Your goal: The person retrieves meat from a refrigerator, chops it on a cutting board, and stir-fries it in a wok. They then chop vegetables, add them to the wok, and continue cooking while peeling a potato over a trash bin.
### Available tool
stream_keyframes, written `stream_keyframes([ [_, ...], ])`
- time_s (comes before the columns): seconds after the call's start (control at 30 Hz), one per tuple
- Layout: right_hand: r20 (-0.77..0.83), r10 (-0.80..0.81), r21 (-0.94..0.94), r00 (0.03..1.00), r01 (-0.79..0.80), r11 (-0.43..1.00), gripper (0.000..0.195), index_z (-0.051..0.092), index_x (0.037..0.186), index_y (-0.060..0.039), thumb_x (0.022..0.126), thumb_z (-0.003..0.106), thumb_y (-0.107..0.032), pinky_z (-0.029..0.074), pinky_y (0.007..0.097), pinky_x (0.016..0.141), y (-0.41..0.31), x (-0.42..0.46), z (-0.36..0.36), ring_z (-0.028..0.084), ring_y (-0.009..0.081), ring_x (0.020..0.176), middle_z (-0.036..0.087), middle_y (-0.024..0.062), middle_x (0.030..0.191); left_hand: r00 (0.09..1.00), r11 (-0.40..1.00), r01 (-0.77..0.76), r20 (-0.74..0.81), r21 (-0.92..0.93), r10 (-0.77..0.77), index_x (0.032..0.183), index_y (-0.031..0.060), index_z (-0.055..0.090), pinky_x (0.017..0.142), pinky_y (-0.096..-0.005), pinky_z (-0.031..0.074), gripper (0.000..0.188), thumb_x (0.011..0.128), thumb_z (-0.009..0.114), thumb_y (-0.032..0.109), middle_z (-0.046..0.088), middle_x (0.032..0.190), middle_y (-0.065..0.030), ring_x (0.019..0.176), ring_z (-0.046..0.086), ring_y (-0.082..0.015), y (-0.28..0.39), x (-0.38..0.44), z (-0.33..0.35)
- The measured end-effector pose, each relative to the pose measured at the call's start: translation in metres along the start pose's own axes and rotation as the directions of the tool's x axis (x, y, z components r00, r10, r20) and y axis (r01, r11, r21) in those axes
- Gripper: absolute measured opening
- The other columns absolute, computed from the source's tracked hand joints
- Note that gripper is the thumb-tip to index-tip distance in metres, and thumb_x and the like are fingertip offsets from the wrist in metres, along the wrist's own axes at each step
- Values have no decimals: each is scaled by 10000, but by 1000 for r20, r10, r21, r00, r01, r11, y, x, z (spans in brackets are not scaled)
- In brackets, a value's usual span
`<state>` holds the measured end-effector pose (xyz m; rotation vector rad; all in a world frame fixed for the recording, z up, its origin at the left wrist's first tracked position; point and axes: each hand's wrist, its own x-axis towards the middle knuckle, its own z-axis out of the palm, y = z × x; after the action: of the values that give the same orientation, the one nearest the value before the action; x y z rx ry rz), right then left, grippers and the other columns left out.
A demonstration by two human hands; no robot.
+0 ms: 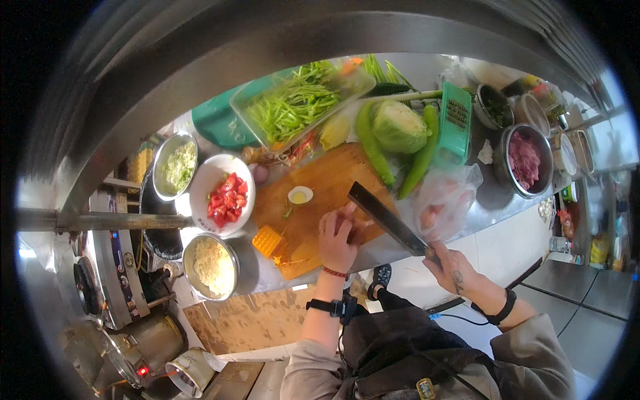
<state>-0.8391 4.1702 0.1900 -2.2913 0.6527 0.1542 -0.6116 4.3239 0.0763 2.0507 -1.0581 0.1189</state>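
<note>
My right hand point(446, 266) grips the handle of a cleaver point(387, 219), whose dark blade slants up and left over the wooden cutting board point(320, 167). My left hand point(338, 240) rests on the board left of the blade, fingers curled at a small dark reddish piece of food. The fingers mostly cover that piece, so its kind and the hold on it are unclear. Also on the board are a small white oval thing point(300, 195) with a pale yellow centre and an orange block point(269, 242) with a grid-like surface, orange shreds beside it.
Left stand bowls of cut tomato point(201, 210), chopped pale green vegetable point(161, 182) and minced pale food point(190, 272). Behind are a clear tub of greens point(280, 145), cabbage point(400, 126), green peppers point(371, 150) and a green grater point(452, 145). A plastic bag point(447, 200) and meat bowl point(505, 172) stand right.
</note>
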Motion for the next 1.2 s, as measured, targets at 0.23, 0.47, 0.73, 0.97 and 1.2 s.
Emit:
stream_keyframes([
  [0.23,83,1,-218,997,17,976,221,416,1001,-28,947,577,-169,479,516,603,2,45,37,621,453,701,614,230,721,999,988,31,-39,-154,-38,1051,83,675,886,-434,497,379,676,716,45,623,1120,-114,1048,579,-363,-11,0,13],
  [0.47,66,-150,-167,987,159,973,238,430,1026,-18,924,598,-151,477,498,567,-19,33,-4,620,432,638,607,233,689,989,965,64,-116,-255,-96,965,37,671,903,-449,497,298,680,749,73,628,1082,-164,1038,592,-387,-14,-7,5],
  [0.73,55,-112,-386,992,125,914,277,440,1051,-24,922,619,-191,464,538,670,8,61,36,621,471,710,606,244,714,996,970,46,-62,-241,-63,986,65,663,910,-450,494,295,705,753,75,606,1145,-162,1062,579,-379,-19,-16,15],
  [0.97,-8,-162,-80,987,161,984,280,440,1074,-31,903,643,-120,460,510,634,-16,60,-10,611,481,753,606,252,764,986,992,124,-109,-19,-125,1068,97,662,913,-465,471,347,744,758,175,551,1159,-200,1083,533,-398,-14,-7,17],
  [1.2,39,-128,-66,991,130,989,269,431,1059,-10,915,625,-131,481,503,605,-23,26,-11,623,469,709,620,237,750,975,985,75,-195,-154,-105,1054,75,664,928,-466,462,306,751,703,85,598,1122,-165,1079,553,-390,-17,-7,12],
])
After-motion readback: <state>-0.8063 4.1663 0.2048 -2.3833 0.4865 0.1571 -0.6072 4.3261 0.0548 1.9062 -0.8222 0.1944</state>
